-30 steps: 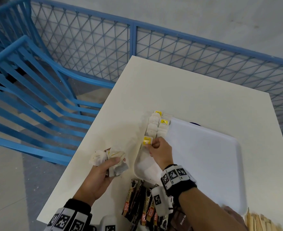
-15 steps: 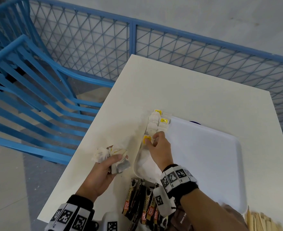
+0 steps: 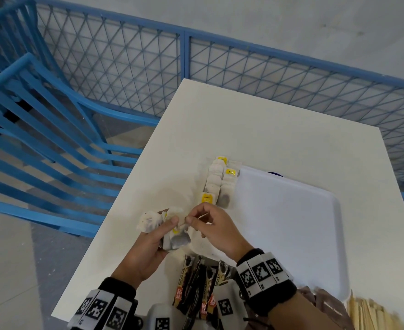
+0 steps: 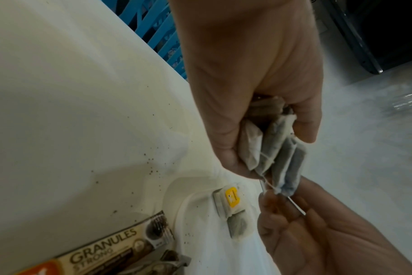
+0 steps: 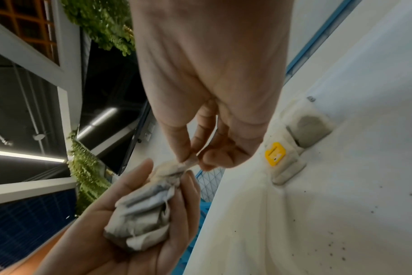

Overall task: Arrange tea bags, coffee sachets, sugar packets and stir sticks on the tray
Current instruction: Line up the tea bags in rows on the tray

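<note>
My left hand (image 3: 158, 236) grips a bunch of white tea bags (image 3: 153, 221) over the table's left side, just left of the white tray (image 3: 291, 234). In the right wrist view the bunch of tea bags (image 5: 144, 206) lies in that palm. My right hand (image 3: 203, 221) pinches the tip of one tea bag (image 5: 189, 163) from the bunch between thumb and forefinger. In the left wrist view the bunch of tea bags (image 4: 273, 148) hangs from the left hand's curled fingers. A row of tea bags with yellow tags (image 3: 220, 182) lies along the tray's far left edge.
Coffee sachets (image 3: 201, 287) marked GRANULES lie at the table's near edge beside the tray. Wooden stir sticks (image 3: 372, 315) show at the bottom right. Blue mesh fencing (image 3: 148, 67) runs behind the white table (image 3: 279, 129), with blue railings on the left. Dark specks dot the tray.
My right hand left the tea bag row on the tray, moved back left to the left hand, and now pinches a tea bag from the bunch. The left hand stayed roughly where it was.
</note>
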The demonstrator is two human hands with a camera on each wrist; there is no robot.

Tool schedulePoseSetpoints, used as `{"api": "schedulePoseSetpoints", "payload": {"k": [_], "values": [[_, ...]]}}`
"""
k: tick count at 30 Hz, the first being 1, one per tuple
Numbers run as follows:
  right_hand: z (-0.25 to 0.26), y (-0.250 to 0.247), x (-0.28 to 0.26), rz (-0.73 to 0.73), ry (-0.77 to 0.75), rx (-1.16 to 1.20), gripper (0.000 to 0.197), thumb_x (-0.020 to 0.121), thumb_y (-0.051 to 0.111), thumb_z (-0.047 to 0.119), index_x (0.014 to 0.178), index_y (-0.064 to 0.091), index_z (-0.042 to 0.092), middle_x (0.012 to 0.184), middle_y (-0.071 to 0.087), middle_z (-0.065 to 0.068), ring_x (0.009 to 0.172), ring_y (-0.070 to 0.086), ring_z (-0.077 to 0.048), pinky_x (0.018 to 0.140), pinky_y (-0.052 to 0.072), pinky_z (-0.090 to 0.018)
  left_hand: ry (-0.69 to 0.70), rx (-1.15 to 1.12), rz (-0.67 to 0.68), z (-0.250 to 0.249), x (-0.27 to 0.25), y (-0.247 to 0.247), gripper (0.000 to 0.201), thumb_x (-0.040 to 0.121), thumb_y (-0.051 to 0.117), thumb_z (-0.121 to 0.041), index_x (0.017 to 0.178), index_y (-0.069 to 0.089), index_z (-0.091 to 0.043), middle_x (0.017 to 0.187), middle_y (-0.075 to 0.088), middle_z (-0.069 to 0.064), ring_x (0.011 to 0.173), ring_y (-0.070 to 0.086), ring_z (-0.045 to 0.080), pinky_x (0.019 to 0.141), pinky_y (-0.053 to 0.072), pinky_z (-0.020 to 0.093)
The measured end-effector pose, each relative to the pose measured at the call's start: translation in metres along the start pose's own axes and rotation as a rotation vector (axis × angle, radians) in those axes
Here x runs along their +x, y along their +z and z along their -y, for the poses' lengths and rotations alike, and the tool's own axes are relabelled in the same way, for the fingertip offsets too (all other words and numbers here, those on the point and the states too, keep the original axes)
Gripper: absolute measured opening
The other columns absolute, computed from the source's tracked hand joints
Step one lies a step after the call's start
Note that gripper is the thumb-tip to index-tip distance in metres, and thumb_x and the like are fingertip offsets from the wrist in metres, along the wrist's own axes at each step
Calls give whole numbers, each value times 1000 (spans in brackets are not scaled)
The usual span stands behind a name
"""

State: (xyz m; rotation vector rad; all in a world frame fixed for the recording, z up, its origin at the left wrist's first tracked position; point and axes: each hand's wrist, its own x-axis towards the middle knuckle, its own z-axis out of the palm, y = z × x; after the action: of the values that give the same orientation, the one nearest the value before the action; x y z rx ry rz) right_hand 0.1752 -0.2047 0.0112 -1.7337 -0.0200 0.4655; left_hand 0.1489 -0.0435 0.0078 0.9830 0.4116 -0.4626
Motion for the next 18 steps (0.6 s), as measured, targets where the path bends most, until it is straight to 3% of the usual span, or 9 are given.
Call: {"api": "schedulePoseSetpoints", "payload": {"k": [4, 8, 12, 15, 18], "values": [[-3, -7, -3, -25, 69, 196, 6, 90, 58, 10, 87, 53, 10, 82, 62, -6, 67, 63, -12, 56, 48, -21, 2, -7, -10, 0, 0, 0, 44, 80, 64, -21, 122, 58, -8, 114, 67, 15, 98, 67, 23, 73, 56, 29], [-3, -15, -8, -51, 73, 360, 6, 90, 56, 3, 90, 52, 7, 85, 61, -15, 68, 66, -17, 61, 51, -24, -3, -3, -21, 0, -1, 1, 27, 85, 54, -11, 111, 63, -8, 95, 73, 8, 82, 70, 16, 65, 55, 25], [-3, -18, -12, -72, 40, 386, 14, 88, 57, -2, 98, 59, 7, 90, 63, -13, 74, 67, -16, 74, 55, -25, -8, -14, -51, 3, -2, 3, 27, 78, 58, -13, 103, 64, -6, 83, 72, 9, 73, 69, 15, 60, 54, 23], [-6, -19, -14, -87, 23, 330, 16, 85, 62, -1, 94, 67, 10, 97, 68, -14, 88, 66, -18, 87, 52, -28, -28, -26, -50, 4, -2, 3, 34, 71, 70, -12, 103, 65, -4, 83, 71, 12, 72, 69, 17, 59, 53, 23], [-6, -18, -18, -76, 25, 334, 12, 82, 67, 6, 92, 72, 9, 103, 69, -12, 98, 63, -21, 94, 50, -32, -42, -26, -21, 5, -3, 3, 31, 69, 68, -10, 99, 67, -5, 82, 70, 11, 71, 68, 17, 58, 54, 23]]}}
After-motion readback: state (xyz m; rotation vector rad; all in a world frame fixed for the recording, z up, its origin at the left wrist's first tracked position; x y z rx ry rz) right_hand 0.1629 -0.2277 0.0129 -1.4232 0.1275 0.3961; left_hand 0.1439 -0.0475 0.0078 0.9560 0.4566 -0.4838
